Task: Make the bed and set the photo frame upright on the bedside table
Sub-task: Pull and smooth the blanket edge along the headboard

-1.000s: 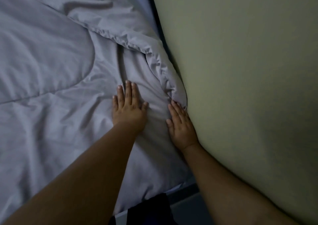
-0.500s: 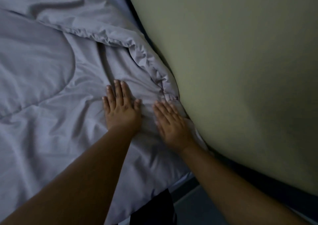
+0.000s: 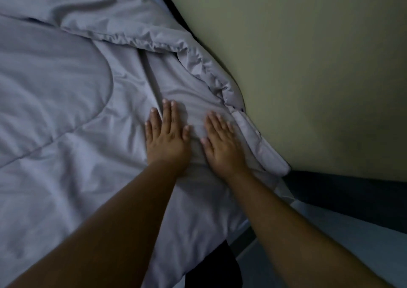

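Left fingers (image 3: 166,116): yours lie straight and together, flat on the comforter (image 3: 66,122), gripping nothing.
Right fingers (image 3: 218,123): straight, slightly spread, pressed flat, gripping nothing.
Left hand (image 3: 167,140): palm down on creased cloth.
Right hand (image 3: 223,149): palm down, just beside your left, near the bunched edge (image 3: 211,78).
Comforter: grey, spread out under both hands; bunched edge lies against the wall (image 3: 308,67).
Wall: olive-green, on your right.
Dark cloth (image 3: 213,268): between your forearms, at the comforter's near edge.

Dim, soft-focus view, wide-angle bowing and deep shadow at edges.
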The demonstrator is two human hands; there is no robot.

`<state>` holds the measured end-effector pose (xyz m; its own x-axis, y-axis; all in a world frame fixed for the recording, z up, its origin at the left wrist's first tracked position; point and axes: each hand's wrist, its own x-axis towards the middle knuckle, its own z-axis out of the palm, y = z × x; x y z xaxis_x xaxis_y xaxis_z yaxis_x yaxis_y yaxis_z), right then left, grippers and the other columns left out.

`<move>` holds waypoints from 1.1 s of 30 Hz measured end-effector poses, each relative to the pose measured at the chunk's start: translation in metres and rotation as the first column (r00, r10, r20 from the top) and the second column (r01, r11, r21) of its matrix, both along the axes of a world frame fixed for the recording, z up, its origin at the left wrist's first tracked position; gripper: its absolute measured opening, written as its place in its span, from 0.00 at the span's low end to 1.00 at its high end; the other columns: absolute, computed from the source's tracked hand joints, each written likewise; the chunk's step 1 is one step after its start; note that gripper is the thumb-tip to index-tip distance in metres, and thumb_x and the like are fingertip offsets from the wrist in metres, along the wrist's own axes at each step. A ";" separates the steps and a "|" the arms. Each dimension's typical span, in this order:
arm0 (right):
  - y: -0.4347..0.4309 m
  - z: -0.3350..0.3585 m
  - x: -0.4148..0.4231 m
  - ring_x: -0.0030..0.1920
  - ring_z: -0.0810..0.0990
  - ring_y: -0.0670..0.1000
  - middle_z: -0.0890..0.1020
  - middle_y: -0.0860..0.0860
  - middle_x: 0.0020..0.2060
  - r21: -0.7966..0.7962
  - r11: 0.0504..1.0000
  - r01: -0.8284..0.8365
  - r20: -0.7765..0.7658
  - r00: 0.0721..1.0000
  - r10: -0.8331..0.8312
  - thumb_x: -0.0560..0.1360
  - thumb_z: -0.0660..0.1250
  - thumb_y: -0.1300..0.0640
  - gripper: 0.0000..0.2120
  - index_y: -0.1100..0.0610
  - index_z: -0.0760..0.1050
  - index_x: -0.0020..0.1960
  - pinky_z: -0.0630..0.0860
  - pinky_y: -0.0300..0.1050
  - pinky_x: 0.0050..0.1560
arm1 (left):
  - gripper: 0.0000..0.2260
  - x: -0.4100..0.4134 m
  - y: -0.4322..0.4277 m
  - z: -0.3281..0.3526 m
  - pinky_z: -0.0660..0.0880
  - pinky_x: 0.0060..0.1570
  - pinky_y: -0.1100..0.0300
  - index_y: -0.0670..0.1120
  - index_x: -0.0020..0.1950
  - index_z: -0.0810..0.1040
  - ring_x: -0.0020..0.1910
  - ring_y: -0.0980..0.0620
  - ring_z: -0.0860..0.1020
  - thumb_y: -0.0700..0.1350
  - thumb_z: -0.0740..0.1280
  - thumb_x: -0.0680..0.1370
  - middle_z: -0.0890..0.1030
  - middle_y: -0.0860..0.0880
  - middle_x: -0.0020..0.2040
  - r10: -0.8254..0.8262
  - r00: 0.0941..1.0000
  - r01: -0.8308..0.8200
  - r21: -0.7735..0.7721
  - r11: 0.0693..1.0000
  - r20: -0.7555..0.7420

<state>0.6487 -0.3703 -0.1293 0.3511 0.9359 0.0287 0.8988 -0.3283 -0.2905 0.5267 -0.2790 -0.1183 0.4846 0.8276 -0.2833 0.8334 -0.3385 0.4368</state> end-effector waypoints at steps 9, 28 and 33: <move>0.005 -0.004 -0.009 0.75 0.59 0.55 0.61 0.58 0.74 -0.098 0.968 0.230 -0.003 0.973 -0.232 0.80 0.55 0.52 0.25 0.61 0.57 0.74 0.52 0.49 0.75 | 0.28 -0.057 0.007 0.000 0.37 0.73 0.54 0.51 0.76 0.38 0.76 0.50 0.39 0.57 0.45 0.80 0.39 0.51 0.78 -0.101 0.995 0.100 -0.023 0.995 -0.012; 0.151 0.001 0.035 0.75 0.57 0.53 0.60 0.50 0.75 -0.139 0.982 -0.131 0.270 0.949 0.165 0.79 0.52 0.46 0.26 0.51 0.54 0.75 0.48 0.49 0.74 | 0.28 -0.013 0.090 -0.015 0.37 0.74 0.50 0.49 0.77 0.41 0.77 0.48 0.39 0.57 0.45 0.80 0.40 0.49 0.78 0.086 0.996 -0.080 0.130 0.988 -0.039; 0.169 -0.015 0.059 0.76 0.50 0.53 0.52 0.53 0.77 -0.186 0.977 -0.106 -0.078 0.993 0.093 0.81 0.51 0.48 0.27 0.53 0.48 0.76 0.41 0.42 0.73 | 0.29 -0.005 0.104 -0.023 0.34 0.73 0.51 0.49 0.76 0.39 0.76 0.50 0.36 0.59 0.41 0.79 0.38 0.49 0.78 0.099 0.994 -0.090 0.144 0.985 -0.055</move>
